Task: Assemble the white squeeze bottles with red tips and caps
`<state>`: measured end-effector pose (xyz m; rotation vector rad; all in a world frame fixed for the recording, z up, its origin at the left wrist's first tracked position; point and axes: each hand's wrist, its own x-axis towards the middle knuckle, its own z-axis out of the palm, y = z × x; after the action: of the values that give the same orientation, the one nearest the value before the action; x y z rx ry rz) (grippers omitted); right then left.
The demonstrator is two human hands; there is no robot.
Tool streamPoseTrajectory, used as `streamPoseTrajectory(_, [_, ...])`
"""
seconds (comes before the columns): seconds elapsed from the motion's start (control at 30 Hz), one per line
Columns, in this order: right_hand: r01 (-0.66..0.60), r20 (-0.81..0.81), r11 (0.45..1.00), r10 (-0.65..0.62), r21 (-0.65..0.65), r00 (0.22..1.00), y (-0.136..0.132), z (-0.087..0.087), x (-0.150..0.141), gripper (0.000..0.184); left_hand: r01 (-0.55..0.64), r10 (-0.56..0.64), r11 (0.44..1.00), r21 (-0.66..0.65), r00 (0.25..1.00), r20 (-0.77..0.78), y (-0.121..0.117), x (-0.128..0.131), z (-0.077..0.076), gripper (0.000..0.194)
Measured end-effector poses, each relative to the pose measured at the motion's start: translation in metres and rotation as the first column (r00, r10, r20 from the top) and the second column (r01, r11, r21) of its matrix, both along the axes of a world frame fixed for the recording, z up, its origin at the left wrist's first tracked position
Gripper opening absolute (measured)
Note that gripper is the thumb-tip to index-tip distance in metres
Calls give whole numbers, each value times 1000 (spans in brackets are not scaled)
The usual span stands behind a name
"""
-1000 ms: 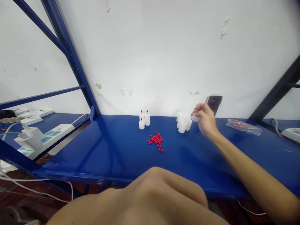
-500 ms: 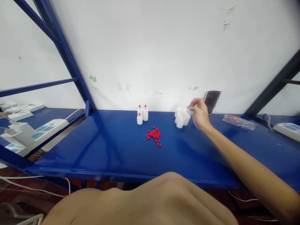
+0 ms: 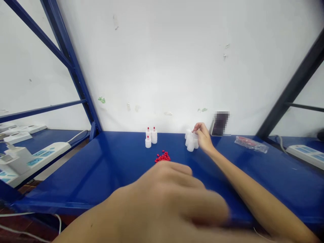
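My right hand (image 3: 204, 140) reaches to the back of the blue shelf (image 3: 111, 172). Its fingertips are pinched on one small white bottle in a cluster of uncapped white bottles (image 3: 189, 144). Three white bottles with red caps (image 3: 151, 136) stand to the left of that cluster. A pile of loose red caps (image 3: 162, 157) lies in front of them. My left hand (image 3: 172, 199) fills the foreground close to the camera, blurred by motion, its fingers pointing right above the near part of the shelf; nothing can be made out in it.
A dark phone (image 3: 220, 123) leans on the white wall behind the bottles. A clear plastic bag of red parts (image 3: 250, 144) lies at the right. Power strips sit on the left (image 3: 43, 153) and right (image 3: 306, 153). Blue slanted frame bars (image 3: 73, 74) rise at the left.
My right hand moved left and down onto the cluster of uncapped bottles with the bottle it carried. My left hand came up and forward into view, blurred. The camera tilted.
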<state>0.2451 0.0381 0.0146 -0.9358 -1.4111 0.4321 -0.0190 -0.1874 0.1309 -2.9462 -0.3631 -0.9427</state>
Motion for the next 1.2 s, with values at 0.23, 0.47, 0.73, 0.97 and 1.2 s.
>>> streamPoseTrajectory(0.23, [-24,46,999,25,-23,999,4,-10,-1,11,-241,239,971,-4,958,161,145,-12,-50,22])
streamPoseTrajectory(0.47, [-50,66,997,54,-55,996,4,-12,-4,13,-618,648,760,-201,740,177,222,-69,-132,25])
streamPoseTrajectory(0.73, [-49,100,998,54,-46,994,4,-14,-1,18,-653,720,683,-326,677,151,225,-70,-143,27])
streamPoseTrajectory(0.97, [2,110,1000,1,-22,994,2,-16,3,17,-632,695,709,-312,701,161,224,-66,-145,26])
streamPoseTrajectory(1.2, [-18,97,998,23,-52,995,-7,-19,-4,13,-609,680,727,-317,701,214,220,-63,-143,27])
